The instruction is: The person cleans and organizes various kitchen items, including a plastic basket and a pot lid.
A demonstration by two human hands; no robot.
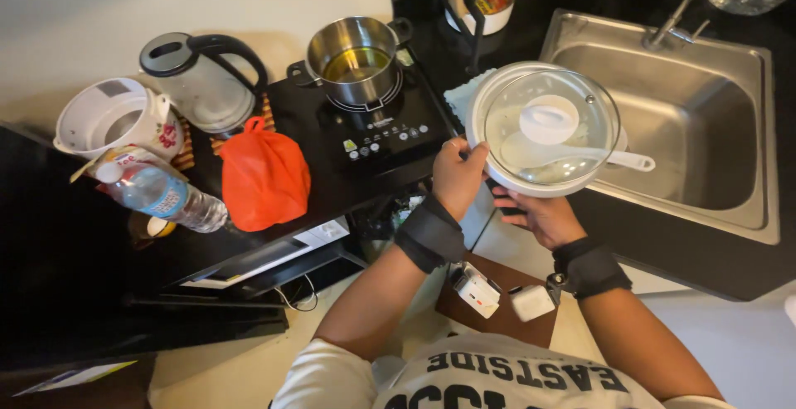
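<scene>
Hands hold a white pot with a glass lid over the counter edge beside the sink: the left hand clamps its left rim, the right hand cups it from beneath, fingers curled. Inside lies a white spoon. Farther left, a steel pot holding yellowish liquid sits on the black cooktop.
</scene>
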